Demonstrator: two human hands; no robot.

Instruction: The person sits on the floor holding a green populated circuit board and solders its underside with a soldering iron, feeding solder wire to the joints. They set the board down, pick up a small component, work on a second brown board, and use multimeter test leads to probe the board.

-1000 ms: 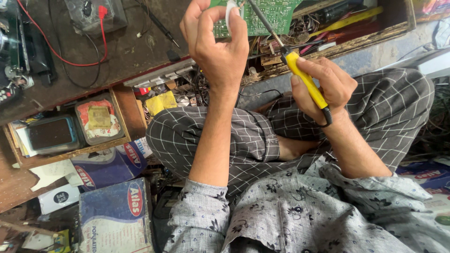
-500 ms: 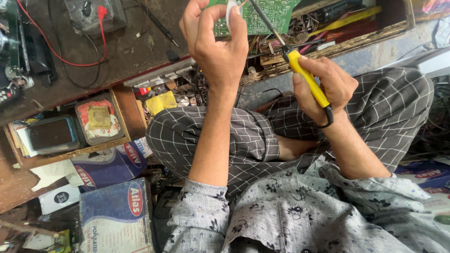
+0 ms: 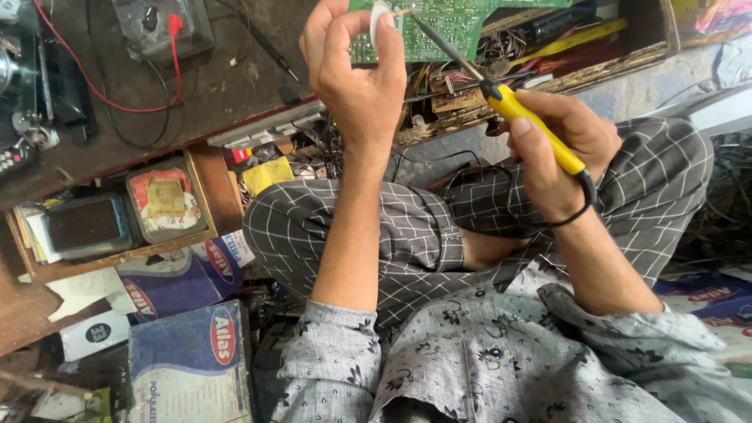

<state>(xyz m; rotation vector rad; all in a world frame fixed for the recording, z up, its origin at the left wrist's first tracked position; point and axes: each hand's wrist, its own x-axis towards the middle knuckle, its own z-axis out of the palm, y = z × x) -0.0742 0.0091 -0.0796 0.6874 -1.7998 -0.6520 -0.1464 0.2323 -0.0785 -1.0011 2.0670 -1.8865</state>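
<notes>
Both hands are raised over the crossed legs: the left hand [image 3: 356,74] pinches a green circuit board [image 3: 446,27] by its edge together with a small white piece [image 3: 378,17], tilting the board's face toward the person. The right hand [image 3: 552,149] grips a yellow-handled soldering iron [image 3: 533,129] like a pen, so its thin tip lands on the board beside the left fingers, while its cord loops round the wrist, clear of the work.

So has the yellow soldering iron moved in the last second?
No. The soldering iron in the right hand keeps its tip at the same spot on the green circuit board.
</notes>
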